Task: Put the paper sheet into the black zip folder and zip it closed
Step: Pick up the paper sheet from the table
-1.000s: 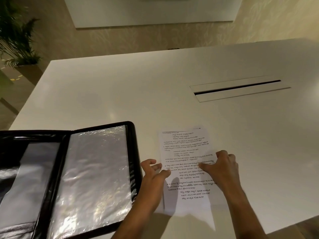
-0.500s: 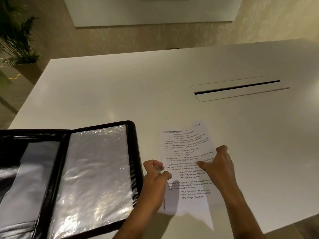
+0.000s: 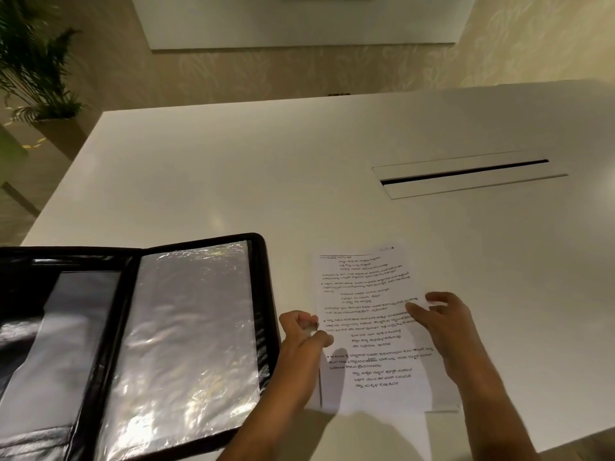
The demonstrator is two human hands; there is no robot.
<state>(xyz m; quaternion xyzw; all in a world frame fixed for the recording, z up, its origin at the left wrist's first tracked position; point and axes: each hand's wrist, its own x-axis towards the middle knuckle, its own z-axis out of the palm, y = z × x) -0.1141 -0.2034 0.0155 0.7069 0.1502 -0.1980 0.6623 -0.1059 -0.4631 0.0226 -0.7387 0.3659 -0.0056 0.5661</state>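
The black zip folder [image 3: 259, 294] lies open at the lower left of the white table, its clear plastic sleeves [image 3: 186, 334] facing up. Just to its right is the paper sheet [image 3: 366, 287], printed with text, its near end slightly lifted off the table. My left hand [image 3: 303, 337] pinches the sheet's left edge between thumb and fingers. My right hand [image 3: 442, 324] holds the right edge, thumb lying on top of the print and fingers curled past the edge.
The white table [image 3: 266, 181] has a long cable slot [image 3: 466, 174] set into it at the right. Its front edge runs close under my forearms. A potted plant [image 3: 36, 68] stands on the floor beyond the table's left corner.
My left fingers have closed from spread to a pinch on the sheet's left edge. The sheet has slid a little away from me and its near end has lifted.
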